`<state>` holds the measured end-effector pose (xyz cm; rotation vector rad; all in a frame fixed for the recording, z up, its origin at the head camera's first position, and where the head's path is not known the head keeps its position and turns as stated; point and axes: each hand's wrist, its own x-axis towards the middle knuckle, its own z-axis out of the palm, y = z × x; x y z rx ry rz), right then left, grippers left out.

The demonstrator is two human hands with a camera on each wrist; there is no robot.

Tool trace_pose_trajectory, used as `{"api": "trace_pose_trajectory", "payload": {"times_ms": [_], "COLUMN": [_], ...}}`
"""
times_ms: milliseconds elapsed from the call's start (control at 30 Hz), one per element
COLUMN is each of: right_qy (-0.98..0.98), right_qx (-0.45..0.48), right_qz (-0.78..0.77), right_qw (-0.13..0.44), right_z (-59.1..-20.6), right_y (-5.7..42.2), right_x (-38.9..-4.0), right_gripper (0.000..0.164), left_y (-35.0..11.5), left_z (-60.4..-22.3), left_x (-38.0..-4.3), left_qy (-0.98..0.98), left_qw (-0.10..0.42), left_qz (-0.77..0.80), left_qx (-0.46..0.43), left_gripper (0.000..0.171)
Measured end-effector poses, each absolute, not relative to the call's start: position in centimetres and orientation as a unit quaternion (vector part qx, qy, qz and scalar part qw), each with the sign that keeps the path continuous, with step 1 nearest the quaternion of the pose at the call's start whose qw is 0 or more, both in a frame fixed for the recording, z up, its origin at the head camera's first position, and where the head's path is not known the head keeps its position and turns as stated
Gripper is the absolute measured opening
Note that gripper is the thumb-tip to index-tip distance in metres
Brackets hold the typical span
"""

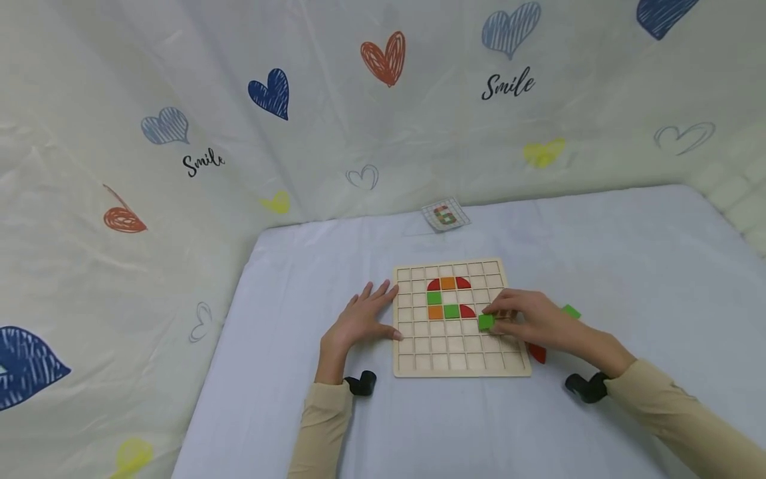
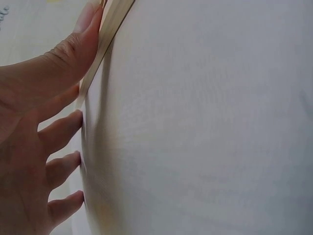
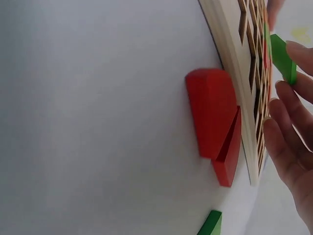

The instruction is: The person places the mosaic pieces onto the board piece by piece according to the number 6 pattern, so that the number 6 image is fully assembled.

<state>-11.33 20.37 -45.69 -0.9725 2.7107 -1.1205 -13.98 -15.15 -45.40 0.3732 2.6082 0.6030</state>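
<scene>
**Green block (image 1: 486, 322) pinched in my right hand (image 1: 535, 319)**

The fingertips of this hand are only a little apart, with the block held between them; the other fingers bend loosely. The block is over the right part of the wooden board (image 1: 462, 374); I cannot tell whether it touches the grid. My left hand (image 1: 361, 320) is spread wide and grips nothing; its thumb touches the left edge of the board.

On the grid, the upper row has a red piece (image 1: 433, 285), an orange block (image 1: 447, 283) and one more red. Under the first red sits a green square (image 1: 433, 298), and the row below it shows orange, green and red.

Just beside the board's right edge lie two loose red pieces (image 3: 210, 112), one leaning against the other. Near them is a spare green block (image 1: 571, 311). Beyond the board, a patterned card (image 1: 445, 214) lies on the white tablecloth (image 1: 287, 293).
</scene>
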Motion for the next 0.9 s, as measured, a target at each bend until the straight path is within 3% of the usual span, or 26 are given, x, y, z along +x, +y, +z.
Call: {"api": "trace_pose_trajectory", "payload": {"times_ms": [300,900], "right_qy": [0.883,0.891], "right_qx": [-0.316,-0.343], "right_qz": [-0.336,-0.286], "right_qw": [0.086,0.085], "right_z": [-45.3,-45.5], "right_y": [19.1,17.4], "right_x": [-12.1,-12.6], "right_gripper": [0.026,0.025], "left_y": [-15.2,-15.1], "left_z": [-45.6,-45.8], "left_x": [-14.2,-14.3], "left_qy": [0.943,0.944], "left_qw": [0.219,0.219], "left_qz": [0.215,0.21], "left_qx": [0.131,0.127], "left_gripper": [0.102,0.102]}}
